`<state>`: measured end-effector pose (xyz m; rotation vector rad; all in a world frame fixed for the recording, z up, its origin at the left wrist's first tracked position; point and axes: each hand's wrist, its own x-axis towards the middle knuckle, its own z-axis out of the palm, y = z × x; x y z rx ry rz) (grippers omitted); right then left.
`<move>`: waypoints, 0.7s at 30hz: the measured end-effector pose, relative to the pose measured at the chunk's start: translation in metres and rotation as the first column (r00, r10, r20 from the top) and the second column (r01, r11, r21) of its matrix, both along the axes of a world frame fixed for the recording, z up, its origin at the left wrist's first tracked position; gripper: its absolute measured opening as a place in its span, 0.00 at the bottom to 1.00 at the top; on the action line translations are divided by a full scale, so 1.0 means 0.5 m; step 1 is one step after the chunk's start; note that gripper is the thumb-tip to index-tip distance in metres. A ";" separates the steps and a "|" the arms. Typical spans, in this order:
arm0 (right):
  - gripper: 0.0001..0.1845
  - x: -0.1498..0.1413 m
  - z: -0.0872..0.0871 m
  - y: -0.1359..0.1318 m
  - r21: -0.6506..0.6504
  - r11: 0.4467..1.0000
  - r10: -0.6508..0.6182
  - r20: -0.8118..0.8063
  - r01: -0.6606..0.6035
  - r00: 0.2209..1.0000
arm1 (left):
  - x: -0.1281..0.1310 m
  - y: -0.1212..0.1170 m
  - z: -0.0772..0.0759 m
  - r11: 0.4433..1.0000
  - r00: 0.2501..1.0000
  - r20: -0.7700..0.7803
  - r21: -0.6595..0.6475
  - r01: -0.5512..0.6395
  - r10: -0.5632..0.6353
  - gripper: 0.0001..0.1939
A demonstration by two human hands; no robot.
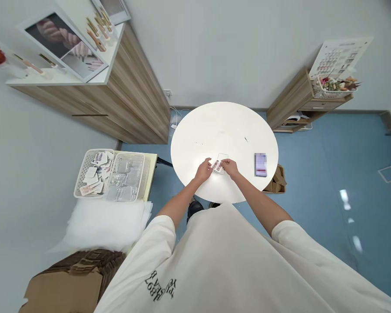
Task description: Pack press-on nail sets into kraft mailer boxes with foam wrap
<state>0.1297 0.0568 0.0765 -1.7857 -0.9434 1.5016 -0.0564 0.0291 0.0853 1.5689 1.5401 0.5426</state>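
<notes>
Over the near half of the round white table (221,117), both of my hands are at a small white card (217,166) with rows of reddish-brown shapes that look like false nails. My right hand (230,168) pinches the card's right edge between thumb and fingers. At its left edge is my left hand (203,170), fingers curled in and seeming to grip it. Beneath and just behind the card lies a clear plastic box (223,156), partly covered by it. Whether the card touches the box, I cannot tell.
A phone-like device (260,164) lies right on the table. On the left stand a white basket of cards (77,184), a basket of clear boxes (141,176), translucent sheets (107,221) and stacked cardboard (67,291). A cardboard box (282,189) is by the table's right side.
</notes>
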 end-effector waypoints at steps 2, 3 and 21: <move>0.09 0.010 -0.003 -0.002 -0.003 1.000 -0.003 0.006 0.004 1.000 | 0.009 0.006 -0.006 1.000 1.000 0.003 -0.009 0.006 -0.006 0.29; 0.09 0.013 -0.005 -0.002 0.001 1.000 -0.008 0.019 0.008 1.000 | 0.013 0.011 -0.008 1.000 1.000 0.007 -0.009 0.008 -0.008 0.28; 0.06 0.042 -0.068 -0.044 -0.135 0.984 -0.108 0.065 0.116 0.992 | 0.048 0.072 -0.070 0.973 0.984 0.144 -0.221 -0.067 0.100 0.23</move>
